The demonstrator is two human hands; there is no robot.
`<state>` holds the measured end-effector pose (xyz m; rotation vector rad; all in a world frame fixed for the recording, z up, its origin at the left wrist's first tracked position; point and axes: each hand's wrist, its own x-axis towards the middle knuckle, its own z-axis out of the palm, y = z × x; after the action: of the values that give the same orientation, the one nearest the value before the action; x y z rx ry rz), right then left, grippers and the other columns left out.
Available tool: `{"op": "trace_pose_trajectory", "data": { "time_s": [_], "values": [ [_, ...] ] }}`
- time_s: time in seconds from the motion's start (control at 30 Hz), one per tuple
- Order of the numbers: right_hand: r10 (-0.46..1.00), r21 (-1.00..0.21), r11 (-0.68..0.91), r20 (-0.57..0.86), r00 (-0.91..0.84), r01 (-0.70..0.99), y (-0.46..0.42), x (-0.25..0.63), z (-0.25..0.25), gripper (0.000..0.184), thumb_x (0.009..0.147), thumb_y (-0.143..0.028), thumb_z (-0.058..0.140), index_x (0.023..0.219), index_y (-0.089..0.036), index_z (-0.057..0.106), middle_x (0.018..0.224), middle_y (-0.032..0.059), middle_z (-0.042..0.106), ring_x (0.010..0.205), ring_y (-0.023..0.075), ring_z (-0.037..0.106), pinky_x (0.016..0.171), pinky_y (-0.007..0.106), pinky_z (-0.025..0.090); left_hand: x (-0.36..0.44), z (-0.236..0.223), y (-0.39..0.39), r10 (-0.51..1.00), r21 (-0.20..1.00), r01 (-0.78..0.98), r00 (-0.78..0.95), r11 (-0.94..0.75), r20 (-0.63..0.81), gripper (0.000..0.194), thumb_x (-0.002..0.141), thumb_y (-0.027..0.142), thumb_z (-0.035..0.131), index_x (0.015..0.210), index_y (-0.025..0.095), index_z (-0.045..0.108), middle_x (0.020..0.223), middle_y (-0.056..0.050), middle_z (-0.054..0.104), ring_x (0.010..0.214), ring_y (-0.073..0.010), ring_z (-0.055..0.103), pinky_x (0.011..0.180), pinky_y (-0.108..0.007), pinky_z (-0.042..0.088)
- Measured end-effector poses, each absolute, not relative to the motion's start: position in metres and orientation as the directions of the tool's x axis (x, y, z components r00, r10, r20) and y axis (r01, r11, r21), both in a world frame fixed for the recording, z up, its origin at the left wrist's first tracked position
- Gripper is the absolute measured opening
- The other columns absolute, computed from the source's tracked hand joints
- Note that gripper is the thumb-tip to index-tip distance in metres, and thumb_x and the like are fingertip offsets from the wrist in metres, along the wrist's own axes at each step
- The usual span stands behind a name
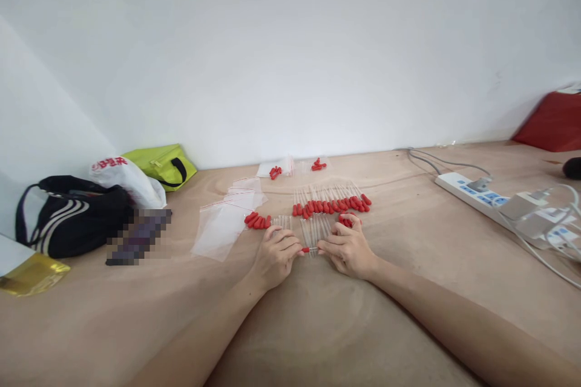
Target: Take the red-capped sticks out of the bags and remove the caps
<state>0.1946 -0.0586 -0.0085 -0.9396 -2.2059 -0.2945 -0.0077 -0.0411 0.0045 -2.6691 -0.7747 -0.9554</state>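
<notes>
Between my two hands a glass dropper lies level. My left hand (278, 255) pinches its red rubber bulb (305, 250), and my right hand (348, 249) pinches its thin glass tube (314, 249). Just beyond, bare glass tubes (311, 231) lie side by side. Farther back is a row of droppers with red bulbs (323, 207), tubes pointing away from me. More red bulbs (258, 221), on tubes partly behind my left hand, lie to the left. Loose red bulbs (345, 219) sit close behind my right fingers, partly hidden.
Clear zip bags (222, 227) lie on the table's left side; small red-bulb piles (318, 165) lie near the wall. A black bag (82, 214), white plastic bag (129, 178) and lime-green bag (158, 163) stand at left. A power strip (467, 190) with chargers and cables occupies the right.
</notes>
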Motion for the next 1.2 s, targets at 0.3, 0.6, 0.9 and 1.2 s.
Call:
{"op": "trace_pose_trajectory", "data": {
  "time_s": [0.3, 0.6, 0.9, 1.2],
  "values": [
    [0.634, -0.206, 0.563, 0.729, -0.258, 0.8, -0.051, 0.234, -0.013, 0.022, 0.084, -0.03, 0.047, 0.077, -0.024, 0.067, 0.06, -0.0019, 0.062, 0.066, 0.0118, 0.048, 0.086, 0.035, 0.022, -0.052, 0.004, -0.038, 0.506, 0.057, 0.658, 0.518, -0.751, 0.689, 0.014, 0.083, 0.018, 0.046, 0.082, 0.021, 0.06, 0.08, -0.002, 0.064, 0.08, -0.0153, 0.056, 0.075, -0.03, 0.041],
    [0.659, -0.195, 0.405, 0.74, -0.137, 0.893, -0.047, 0.219, -0.018, 0.023, 0.082, -0.021, 0.043, 0.091, -0.021, 0.064, 0.067, 0.0008, 0.063, 0.069, 0.0136, 0.05, 0.074, 0.03, 0.025, -0.084, 0.002, 0.003, 0.639, 0.422, 0.852, -0.142, -0.311, 0.756, 0.029, 0.079, 0.027, 0.041, 0.096, 0.013, 0.06, 0.082, -0.007, 0.051, 0.076, -0.0169, 0.053, 0.071, -0.031, 0.047],
    [0.682, -0.109, 0.359, 0.709, -0.181, 0.927, -0.043, 0.21, -0.018, 0.018, 0.08, -0.018, 0.043, 0.072, -0.018, 0.059, 0.066, 0.0016, 0.061, 0.067, 0.0133, 0.047, 0.072, 0.03, 0.023, -0.104, -0.003, 0.023, 0.853, 0.666, 0.743, -0.3, -0.073, 0.428, 0.029, 0.07, 0.034, 0.051, 0.092, 0.015, 0.053, 0.076, -0.005, 0.063, 0.065, -0.0156, 0.061, 0.064, -0.028, 0.051],
    [0.712, -0.095, 0.435, 0.645, -0.277, 0.896, -0.048, 0.211, -0.014, 0.027, 0.082, -0.04, 0.046, 0.082, -0.021, 0.065, 0.072, 0.0042, 0.061, 0.075, 0.0168, 0.046, 0.075, 0.034, 0.021, -0.108, -0.003, 0.019, 0.881, 0.579, 0.814, -0.235, -0.052, 0.41, 0.029, 0.079, 0.028, 0.038, 0.095, 0.018, 0.06, 0.088, -0.007, 0.068, 0.086, -0.0224, 0.062, 0.079, -0.036, 0.046]
  ]
}}
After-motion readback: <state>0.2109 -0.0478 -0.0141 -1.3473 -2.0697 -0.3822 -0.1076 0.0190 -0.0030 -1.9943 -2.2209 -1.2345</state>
